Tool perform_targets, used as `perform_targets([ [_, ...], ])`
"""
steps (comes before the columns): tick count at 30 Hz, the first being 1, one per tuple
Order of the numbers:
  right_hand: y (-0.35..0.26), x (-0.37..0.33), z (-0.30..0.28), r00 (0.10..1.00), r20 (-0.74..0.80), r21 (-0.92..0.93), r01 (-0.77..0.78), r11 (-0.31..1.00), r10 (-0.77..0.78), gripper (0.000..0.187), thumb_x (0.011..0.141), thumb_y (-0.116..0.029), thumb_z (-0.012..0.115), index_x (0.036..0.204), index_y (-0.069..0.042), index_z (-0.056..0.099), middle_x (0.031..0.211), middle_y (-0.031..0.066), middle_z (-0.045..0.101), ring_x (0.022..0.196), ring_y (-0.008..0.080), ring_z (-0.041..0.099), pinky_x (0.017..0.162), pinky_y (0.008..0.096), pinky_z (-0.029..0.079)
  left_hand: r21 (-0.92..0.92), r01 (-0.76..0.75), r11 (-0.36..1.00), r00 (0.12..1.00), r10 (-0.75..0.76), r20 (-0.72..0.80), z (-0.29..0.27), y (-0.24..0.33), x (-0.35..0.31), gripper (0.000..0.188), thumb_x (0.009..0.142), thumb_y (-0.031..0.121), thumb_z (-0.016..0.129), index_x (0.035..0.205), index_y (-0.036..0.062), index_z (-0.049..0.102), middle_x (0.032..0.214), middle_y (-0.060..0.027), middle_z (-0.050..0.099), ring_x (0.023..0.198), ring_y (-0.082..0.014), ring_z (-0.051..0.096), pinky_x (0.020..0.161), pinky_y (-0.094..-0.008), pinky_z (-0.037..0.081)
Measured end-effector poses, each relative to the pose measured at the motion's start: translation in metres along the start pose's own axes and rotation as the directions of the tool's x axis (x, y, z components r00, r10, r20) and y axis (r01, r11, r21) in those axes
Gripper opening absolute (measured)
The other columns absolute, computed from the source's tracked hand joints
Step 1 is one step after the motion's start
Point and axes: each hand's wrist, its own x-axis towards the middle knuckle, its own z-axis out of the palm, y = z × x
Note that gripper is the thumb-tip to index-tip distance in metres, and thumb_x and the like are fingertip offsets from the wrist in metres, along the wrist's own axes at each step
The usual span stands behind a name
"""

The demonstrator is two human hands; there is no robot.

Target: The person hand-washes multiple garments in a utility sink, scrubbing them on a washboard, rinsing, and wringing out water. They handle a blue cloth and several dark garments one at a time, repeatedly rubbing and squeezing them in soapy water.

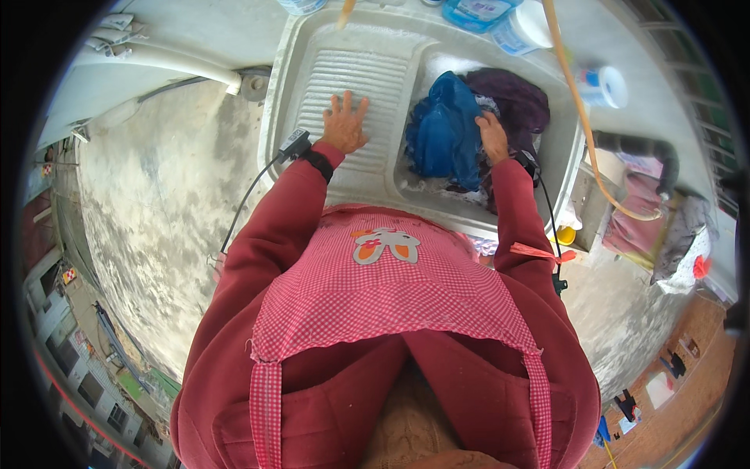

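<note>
My left hand [344, 123] lies on the ribbed washboard [355, 74] of a pale laundry sink, its fingers spread and nothing in it. In the basin to the right, my right hand [492, 137] rests at the right edge of a wet blue cloth [444, 129]. Its fingers are partly bent, and whether they grip the fabric cannot be made out. A dark purple cloth [512, 102] is heaped behind and to the right of that hand. White suds [449, 66] show along the basin's back edge.
Behind the sink [275, 102] stand a blue bottle [478, 11] and a white tub [525, 30], with another white tub [603, 87] to the right. A tan hose [574, 86] curves down the right side. Folded cloths [644, 211] lie farther right, near a black pipe [666, 168].
</note>
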Motion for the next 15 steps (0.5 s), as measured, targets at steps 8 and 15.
perform_targets([
  [8, 0.025, -0.039, 0.1, 0.986, -0.047, -0.894, 0.031, 0.448, -0.162, 0.099, 0.08, -0.05, 0.082, 0.159, -0.008, 0.042, 0.15, 0.0264, 0.058, 0.13, 0.0499, 0.06, 0.107, 0.0574, 0.05, 0.002, 0.007, 1.0, 1.0, -0.007, 0.009, 0.002, -0.001, -0.001, 0.108, 0.075, 0.041, 0.088, 0.166, 0.0247, 0.034, 0.166, -0.0311, 0.029, 0.145, -0.0619, 0.034, 0.105, -0.0714, 0.044],
  [15, 0.022, -0.005, 0.061, 0.987, 0.023, -0.459, 0.154, 0.875, -0.162, 0.054, 0.073, -0.028, 0.081, 0.118, 0.0, 0.075, 0.106, 0.0301, 0.075, 0.101, 0.0441, 0.073, 0.09, 0.0469, 0.057, -0.005, 0.042, 0.999, 0.998, -0.042, 0.042, -0.004, 0.005, -0.001, 0.105, 0.077, 0.042, 0.087, 0.166, 0.0248, 0.035, 0.168, -0.03, 0.028, 0.147, -0.062, 0.032, 0.108, -0.0715, 0.041],
])
